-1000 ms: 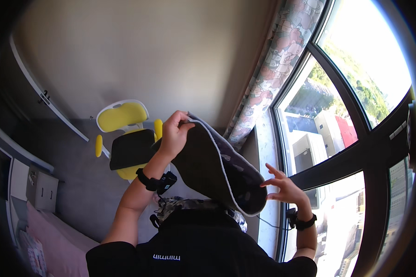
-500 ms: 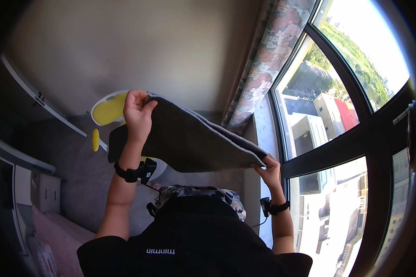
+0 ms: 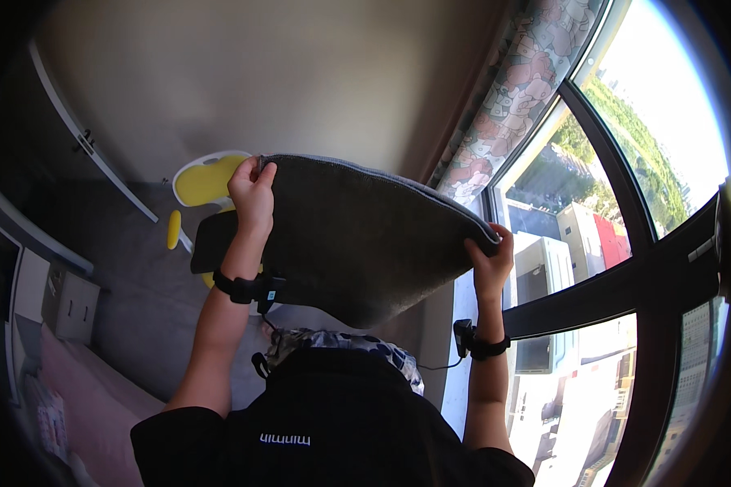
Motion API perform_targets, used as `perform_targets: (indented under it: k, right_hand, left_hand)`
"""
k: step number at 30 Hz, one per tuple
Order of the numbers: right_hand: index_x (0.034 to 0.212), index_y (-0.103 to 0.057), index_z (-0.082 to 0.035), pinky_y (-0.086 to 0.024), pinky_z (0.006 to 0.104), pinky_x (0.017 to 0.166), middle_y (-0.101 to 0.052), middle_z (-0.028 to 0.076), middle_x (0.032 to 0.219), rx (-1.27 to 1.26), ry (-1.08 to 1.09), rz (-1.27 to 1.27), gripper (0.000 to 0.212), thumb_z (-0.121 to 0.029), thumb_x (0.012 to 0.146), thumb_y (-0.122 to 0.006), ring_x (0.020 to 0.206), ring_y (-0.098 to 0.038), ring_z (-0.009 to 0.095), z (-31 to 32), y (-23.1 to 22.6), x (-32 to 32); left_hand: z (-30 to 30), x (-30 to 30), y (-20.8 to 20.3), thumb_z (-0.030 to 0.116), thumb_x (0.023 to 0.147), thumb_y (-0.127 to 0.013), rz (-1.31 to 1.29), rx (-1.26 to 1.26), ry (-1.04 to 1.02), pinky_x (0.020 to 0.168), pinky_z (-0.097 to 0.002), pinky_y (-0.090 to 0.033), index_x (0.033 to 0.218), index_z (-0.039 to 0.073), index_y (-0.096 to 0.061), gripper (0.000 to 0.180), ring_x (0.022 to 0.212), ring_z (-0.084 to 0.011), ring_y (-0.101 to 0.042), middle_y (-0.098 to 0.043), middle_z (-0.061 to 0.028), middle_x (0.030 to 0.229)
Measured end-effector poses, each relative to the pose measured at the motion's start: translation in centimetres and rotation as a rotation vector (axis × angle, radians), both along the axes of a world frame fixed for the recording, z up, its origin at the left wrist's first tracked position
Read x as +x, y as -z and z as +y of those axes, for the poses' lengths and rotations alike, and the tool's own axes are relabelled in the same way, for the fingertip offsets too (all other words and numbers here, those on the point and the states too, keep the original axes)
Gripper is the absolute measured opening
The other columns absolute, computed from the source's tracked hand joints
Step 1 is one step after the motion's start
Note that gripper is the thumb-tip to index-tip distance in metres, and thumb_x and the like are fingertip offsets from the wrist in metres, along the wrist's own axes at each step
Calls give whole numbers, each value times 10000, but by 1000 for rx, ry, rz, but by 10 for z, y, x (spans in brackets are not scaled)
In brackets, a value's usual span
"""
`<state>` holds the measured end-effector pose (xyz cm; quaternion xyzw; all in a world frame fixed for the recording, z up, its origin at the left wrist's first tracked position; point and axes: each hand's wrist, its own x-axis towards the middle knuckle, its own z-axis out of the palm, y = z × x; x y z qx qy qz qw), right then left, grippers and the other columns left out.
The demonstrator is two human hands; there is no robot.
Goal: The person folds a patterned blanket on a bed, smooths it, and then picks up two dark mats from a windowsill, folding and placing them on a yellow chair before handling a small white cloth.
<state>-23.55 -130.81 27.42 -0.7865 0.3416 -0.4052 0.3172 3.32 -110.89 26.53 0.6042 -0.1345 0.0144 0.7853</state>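
A dark grey mat (image 3: 365, 235) with a lighter stitched edge is stretched out in the air in front of me. My left hand (image 3: 253, 193) pinches its upper left corner between thumb and fingers. At the upper right corner, my right hand (image 3: 490, 258) is closed on the edge, thumb on the side facing me. The mat's dark underside faces me, and its lower edge hangs loose, bulging down toward my waist. The far face is hidden.
Beyond my left hand stands a yellow and white chair (image 3: 207, 180) with a dark seat. A large window (image 3: 577, 219) and a patterned curtain (image 3: 499, 105) are on the right. At left are a small cabinet (image 3: 76, 308) and a pink-covered bed (image 3: 97, 373).
Both hands have shifted a little to the right, my right hand also up. The mat is spread wider, its top edge more level, and more of its underside shows.
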Motion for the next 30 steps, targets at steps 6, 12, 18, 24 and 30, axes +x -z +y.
perform_targets:
  k: [6, 12, 18, 24, 30]
  right_hand:
    - [1042, -374, -11, -344, 265, 802, -461, 76, 1000, 405, -376, -467, 529, -90, 601, -655, 927, -443, 165, 0, 5, -13]
    - [1072, -375, -17, -336, 279, 822, -457, 73, 1034, 563, -523, -354, 621, -97, 548, -700, 953, -433, 170, 6, 33, -24]
    - [1015, -441, -5, -364, 260, 765, -480, 46, 964, 651, -619, -91, 485, -13, 579, -655, 883, -446, 144, 22, 76, -11]
    - [946, -479, -1, -402, 259, 692, -499, 47, 892, 767, -697, 84, 394, 12, 589, -646, 817, -468, 146, 37, 136, -7]
    - [882, -502, 11, -414, 260, 664, -515, 47, 832, 712, -636, -86, 336, 27, 578, -646, 786, -479, 143, 50, 120, -8]
  left_hand:
    - [18, -5, -15, -41, 708, -497, -59, -215, 36, 649, -171, -355, 806, -9, -526, 107, 668, -67, -457, -511, -5, 734]
    - [20, -18, -41, -66, 692, -494, -154, -321, 105, 659, -174, -367, 808, -4, -524, 135, 688, -74, -472, -523, -16, 759]
    - [2, -15, -63, -82, 692, -484, -202, -263, 103, 666, -178, -378, 799, -15, -516, 131, 687, -79, -483, -529, -31, 748]
    - [-8, -10, -72, -77, 704, -477, -169, -247, 111, 655, -180, -377, 805, -23, -520, 123, 680, -78, -474, -523, -28, 742]
    - [4, 1, -81, -75, 711, -464, -94, -327, 127, 656, -179, -371, 820, -30, -518, 130, 683, -80, -470, -521, -32, 751]
